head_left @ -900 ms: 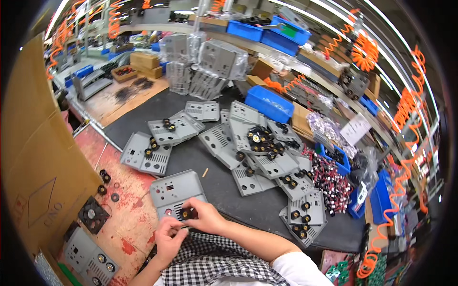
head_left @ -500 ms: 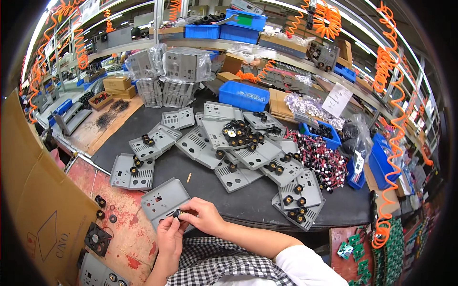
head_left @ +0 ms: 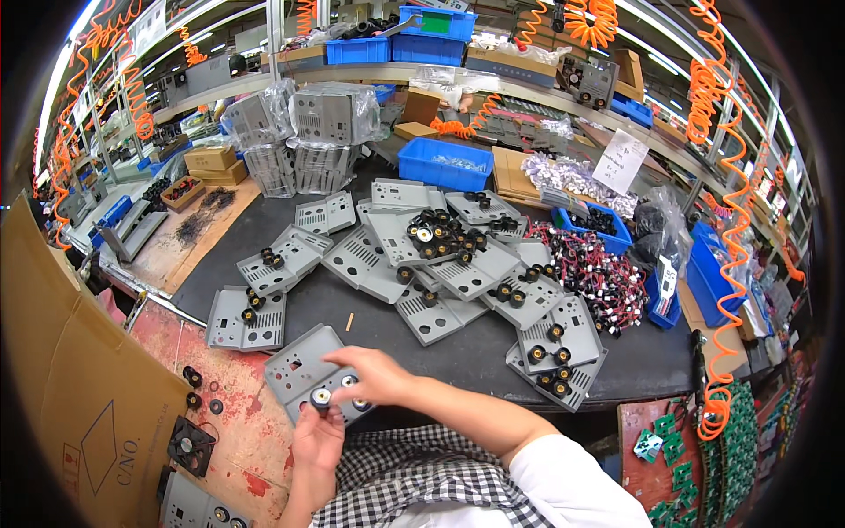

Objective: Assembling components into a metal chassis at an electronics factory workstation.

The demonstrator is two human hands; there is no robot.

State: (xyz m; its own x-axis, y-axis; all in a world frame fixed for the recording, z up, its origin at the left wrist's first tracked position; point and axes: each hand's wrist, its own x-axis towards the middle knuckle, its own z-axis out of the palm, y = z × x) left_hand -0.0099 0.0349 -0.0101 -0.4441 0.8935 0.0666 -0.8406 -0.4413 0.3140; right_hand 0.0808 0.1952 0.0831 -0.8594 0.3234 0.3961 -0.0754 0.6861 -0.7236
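Observation:
My left hand pinches a round black fitting with a pale centre over the near edge of a bent grey metal panel. My right hand is just right of it, fingers apart, index finger stretched over the panel, with nothing seen in its grip. Two more round fittings show at the panel's near right part, beside and below my right hand. That hand hides some of the panel. A heap of black fittings with brass centres rests on several overlapping grey panels farther back.
A blue bin stands behind the panels. Red-and-black wire leads are piled at right. An orange coiled hose hangs on the right side. A cardboard box rises at left, near a black fan on a red worn surface.
My right hand has come off the fitting, its fingers spreading over the panel. The fitting stays in my left hand, its pale face now turned up. The view has shifted slightly.

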